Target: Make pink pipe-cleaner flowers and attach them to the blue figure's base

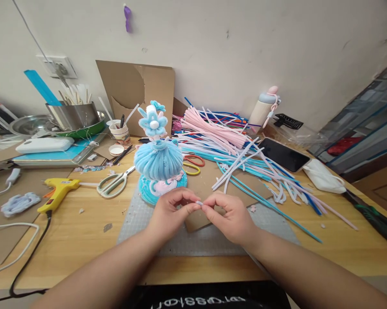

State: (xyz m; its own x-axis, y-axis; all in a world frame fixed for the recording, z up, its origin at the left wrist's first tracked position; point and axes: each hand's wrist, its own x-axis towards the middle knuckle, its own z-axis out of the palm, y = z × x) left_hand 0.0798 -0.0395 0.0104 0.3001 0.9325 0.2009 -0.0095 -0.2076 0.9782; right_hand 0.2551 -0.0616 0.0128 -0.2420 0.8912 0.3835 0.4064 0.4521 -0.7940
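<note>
My left hand (pixel 175 211) and my right hand (pixel 228 214) meet fingertip to fingertip above the grey cutting mat (pixel 174 246). Both pinch one small pale piece (pixel 199 203), mostly covered by the fingers. Just behind my left hand stands a fluffy blue figure (pixel 159 159) with a flower-like top, upright on a round blue and pink base (pixel 144 189). A brown cardboard piece (pixel 195 221) lies on the mat under my hands.
Pink, white and blue pipe cleaners (pixel 215 131) spread behind and to the right. Scissors (pixel 116 182) and a yellow glue gun (pixel 59 193) lie at left. A black phone (pixel 285 153) and white device (pixel 324 175) are at right.
</note>
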